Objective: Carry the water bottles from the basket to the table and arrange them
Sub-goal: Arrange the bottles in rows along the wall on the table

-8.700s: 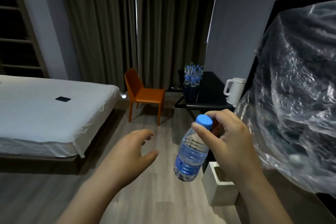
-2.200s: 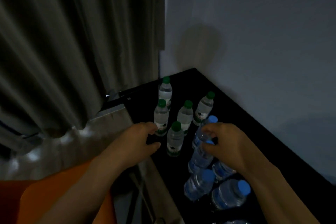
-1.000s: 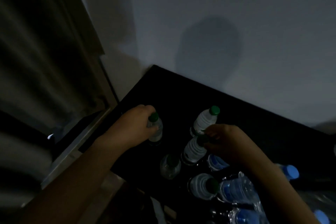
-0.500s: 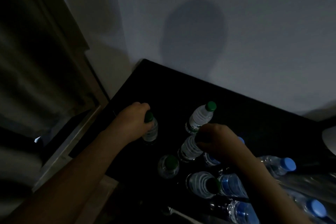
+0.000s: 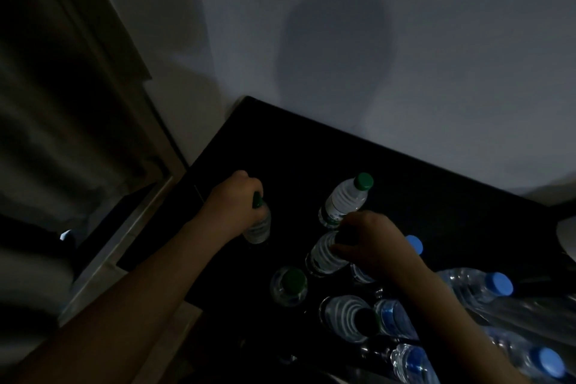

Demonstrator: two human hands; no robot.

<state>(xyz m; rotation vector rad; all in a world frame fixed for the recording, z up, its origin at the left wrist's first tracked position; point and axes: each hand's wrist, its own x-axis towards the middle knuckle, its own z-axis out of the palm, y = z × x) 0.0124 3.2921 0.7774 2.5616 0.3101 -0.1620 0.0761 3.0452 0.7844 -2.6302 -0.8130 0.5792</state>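
Near right corner of the surface (image 5: 280, 140): blue-capped bottles (image 5: 477, 287) lying on their sides. Right hand (image 5: 374, 246), fingers curled over the cap of the upright middle bottle (image 5: 325, 256) directly beneath. Toward the left edge, left hand (image 5: 233, 199) grips the left bottle (image 5: 260, 227) by the neck. Beyond, the far bottle (image 5: 344, 201) stands untouched: clear, ribbed, green-capped.

One head-worn view looks steeply down, close over the black table (image 5: 311, 146) corner.

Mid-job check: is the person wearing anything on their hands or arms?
No gloves on the left hand or right hand, and no sleeve, watch or band shows on either forearm. The light is too dim to rule out a ring.
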